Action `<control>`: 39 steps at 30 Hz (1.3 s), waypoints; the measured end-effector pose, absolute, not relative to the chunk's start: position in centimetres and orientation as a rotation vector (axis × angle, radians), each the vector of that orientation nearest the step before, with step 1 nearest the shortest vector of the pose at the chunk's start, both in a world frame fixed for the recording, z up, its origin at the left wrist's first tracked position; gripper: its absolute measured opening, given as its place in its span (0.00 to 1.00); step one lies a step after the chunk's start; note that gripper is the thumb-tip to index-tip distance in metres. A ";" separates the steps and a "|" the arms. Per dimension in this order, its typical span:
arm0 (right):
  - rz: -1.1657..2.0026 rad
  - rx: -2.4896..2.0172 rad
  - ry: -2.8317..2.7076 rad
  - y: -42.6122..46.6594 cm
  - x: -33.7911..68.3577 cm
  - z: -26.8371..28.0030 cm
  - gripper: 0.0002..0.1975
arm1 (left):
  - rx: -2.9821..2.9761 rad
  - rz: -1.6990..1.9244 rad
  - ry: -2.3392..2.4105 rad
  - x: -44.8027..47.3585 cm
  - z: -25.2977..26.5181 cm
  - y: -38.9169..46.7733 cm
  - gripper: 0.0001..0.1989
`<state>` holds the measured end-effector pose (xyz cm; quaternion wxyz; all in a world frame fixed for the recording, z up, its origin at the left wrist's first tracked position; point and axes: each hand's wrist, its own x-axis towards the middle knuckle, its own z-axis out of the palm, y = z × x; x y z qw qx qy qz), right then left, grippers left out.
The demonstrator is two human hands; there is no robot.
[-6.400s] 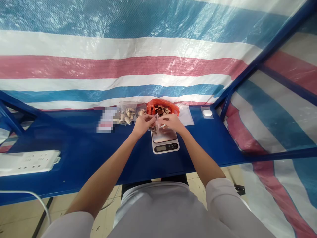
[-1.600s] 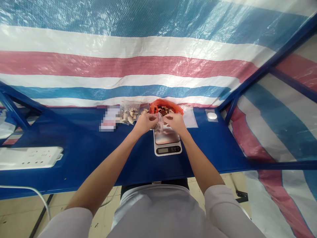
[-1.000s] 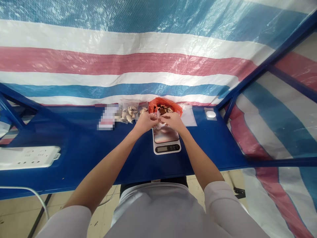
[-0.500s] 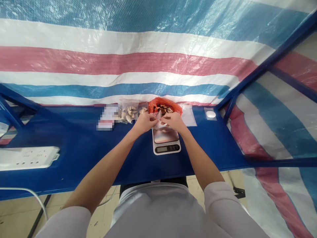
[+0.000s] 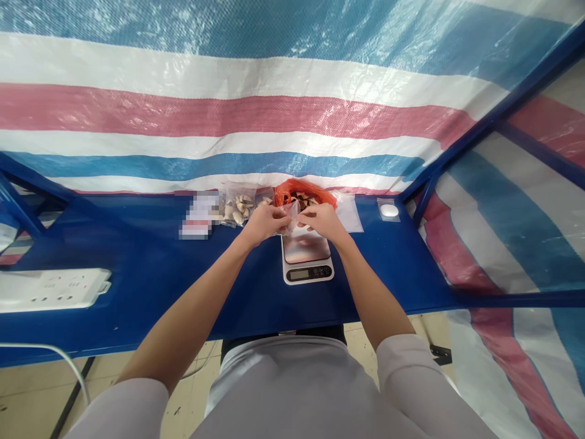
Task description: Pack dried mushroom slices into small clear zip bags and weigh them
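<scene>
Over the far part of a kitchen scale (image 5: 307, 249), my left hand (image 5: 264, 223) pinches a small clear plastic bag (image 5: 292, 211). My right hand (image 5: 321, 220) is closed at the bag's right edge, thumb and fingers together. The bag looks empty, though its lower part is partly hidden by my fingers. Just behind the hands, an orange plastic bag (image 5: 315, 192) lies open with dark and pale dried pieces (image 5: 304, 201) inside. Left of my left hand is a clear bag of pale, clove-like pieces (image 5: 238, 209).
A blurred printed packet (image 5: 198, 214) lies further left. Flat clear bags (image 5: 351, 214) are right of the orange bag. A white round object (image 5: 389, 210) sits in a small bag at the right. A power strip (image 5: 55, 289) is on the blue table (image 5: 159, 262); striped sheeting (image 5: 274, 116) rises behind.
My left hand has shifted slightly left, and the clear bag between my hands leans a little differently. My right hand has barely moved. The scale and other bags stay put.
</scene>
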<state>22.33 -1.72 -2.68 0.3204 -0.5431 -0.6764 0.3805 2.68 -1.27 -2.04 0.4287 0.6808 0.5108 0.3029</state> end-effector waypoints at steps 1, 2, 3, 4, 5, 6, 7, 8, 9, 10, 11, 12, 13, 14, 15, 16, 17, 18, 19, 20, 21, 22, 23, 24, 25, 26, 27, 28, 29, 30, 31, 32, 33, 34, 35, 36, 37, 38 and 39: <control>0.990 -1.429 -1.783 -1.6 22.4 -2.8 0.08 | 1.683 0.767 1.284 2.6 -2.0 -1.3 0.12; 0.975 -1.434 -1.792 -1.6 22.5 -2.8 0.08 | 1.673 0.782 1.302 2.5 -2.0 -1.3 0.12; 0.954 -1.442 -1.804 -1.5 22.5 -2.8 0.08 | 1.673 0.795 1.330 2.4 -2.0 -1.3 0.12; 0.924 -1.454 -1.818 -1.5 22.6 -2.7 0.08 | 1.687 0.808 1.364 2.3 -2.0 -1.3 0.13; 0.886 -1.464 -1.834 -1.5 22.6 -2.5 0.08 | 1.711 0.823 1.400 2.2 -2.0 -1.2 0.14; 0.845 -1.472 -1.854 -1.5 22.6 -2.3 0.08 | 1.739 0.838 1.425 2.1 -2.0 -1.2 0.16; 0.808 -1.478 -1.878 -1.5 22.6 -2.0 0.08 | 1.771 0.854 1.425 2.0 -2.1 -1.2 0.17; 0.781 -1.483 -1.900 -1.5 22.6 -1.6 0.09 | 1.812 0.870 1.400 1.8 -2.3 -1.1 0.18; 0.769 -1.482 -1.919 -1.5 22.6 -1.2 0.09 | 1.867 0.890 1.358 1.7 -2.5 -1.0 0.20; 0.773 -1.475 -1.938 -1.4 22.6 -0.9 0.09 | 1.932 0.908 1.302 1.5 -2.8 -0.9 0.23; 0.791 -1.459 -1.957 -1.3 22.6 -0.6 0.09 | 2.007 0.914 1.239 1.4 -3.1 -0.8 0.27; 0.816 -1.436 -1.971 -1.2 22.7 -0.3 0.08 | 2.081 0.912 1.185 1.3 -3.5 -0.6 0.32; 0.844 -1.407 -1.983 -1.0 22.7 -0.1 0.08 | 2.142 0.888 1.136 1.2 -3.9 -0.4 0.39; 0.875 -1.374 -1.993 -0.8 22.8 0.0 0.08 | 2.188 0.840 1.092 1.1 -4.3 -0.2 0.47; 0.910 -1.338 -2.000 -0.6 22.9 0.0 0.08 | 2.221 0.789 1.060 1.1 -4.7 0.0 0.54; 0.951 -1.303 -1.996 -0.4 23.0 0.1 0.07 | 2.248 0.737 1.038 1.2 -5.1 0.2 0.59; 0.998 -1.269 -1.984 -0.2 23.0 0.1 0.07 | 2.272 0.704 1.033 1.3 -5.4 0.3 0.62; 1.042 -1.239 -1.970 -0.1 23.1 0.1 0.07 | 2.296 0.691 1.039 1.5 -5.6 0.5 0.63; 1.079 -1.220 -1.958 0.0 23.2 0.1 0.06 | 2.318 0.695 1.050 1.6 -5.8 0.6 0.62; 1.103 -1.215 -1.948 0.1 23.3 0.2 0.06 | 2.337 0.714 1.066 1.7 -5.9 0.7 0.60; 1.112 -1.226 -1.945 0.1 23.4 0.2 0.06 | 2.349 0.743 1.082 1.8 -6.0 0.7 0.56; 1.102 -1.249 -1.954 0.2 23.5 0.4 0.06 | 2.355 0.776 1.098 1.9 -6.0 0.8 0.53; 1.076 -1.279 -1.971 0.2 23.6 0.5 0.06 | 2.354 0.808 1.113 1.9 -6.1 0.7 0.49; 1.038 -1.311 -1.993 0.2 23.7 0.6 0.06 | 2.348 0.839 1.128 1.9 -6.1 0.7 0.45; 0.990 -1.340 -2.020 0.2 23.7 0.8 0.06 | 2.340 0.869 1.142 1.8 -6.1 0.6 0.42; 0.930 -1.366 -2.050 0.2 23.7 1.0 0.06 | 2.331 0.900 1.157 1.7 -6.1 0.6 0.38; 0.865 -1.389 -2.079 0.2 23.6 1.1 0.05 | 2.320 0.931 1.171 1.6 -6.1 0.5 0.35; 0.800 -1.410 -2.104 0.3 23.5 1.3 0.05 | 2.308 0.960 1.183 1.6 -6.0 0.4 0.33; 0.743 -1.427 -2.125 0.3 23.4 1.4 0.05 | 2.293 0.985 1.193 1.5 -6.0 0.3 0.30; 0.695 -1.437 -2.141 0.4 23.3 1.5 0.05 | 2.273 1.007 1.200 1.5 -5.9 0.2 0.28; 0.662 -1.440 -2.152 0.5 23.2 1.6 0.05 | 2.250 1.025 1.204 1.4 -5.7 0.1 0.26; 0.645 -1.434 -2.159 0.6 23.1 1.6 0.06 | 2.222 1.039 1.204 1.4 -5.6 0.0 0.24; 0.644 -1.421 -2.160 0.6 23.1 1.6 0.06 | 2.190 1.053 1.201 1.4 -5.5 -0.1 0.23; 0.659 -1.398 -2.157 0.7 23.1 1.5 0.07 | 2.154 1.068 1.196 1.3 -5.3 -0.2 0.23; 0.688 -1.366 -2.152 0.8 23.1 1.4 0.07 | 2.117 1.082 1.190 1.3 -5.1 -0.3 0.24; 0.729 -1.324 -2.143 0.9 23.1 1.2 0.07 | 2.078 1.089 1.180 1.2 -5.0 -0.3 0.26; 0.780 -1.272 -2.133 1.0 23.2 1.0 0.08 | 2.036 1.086 1.164 1.2 -4.8 -0.3 0.28; 0.839 -1.214 -2.122 1.1 23.3 0.9 0.08 | 1.987 1.075 1.147 1.1 -4.6 -0.3 0.30; 0.900 -1.156 -2.110 1.3 23.3 0.7 0.08 | 1.932 1.057 1.129 1.1 -4.3 -0.3 0.30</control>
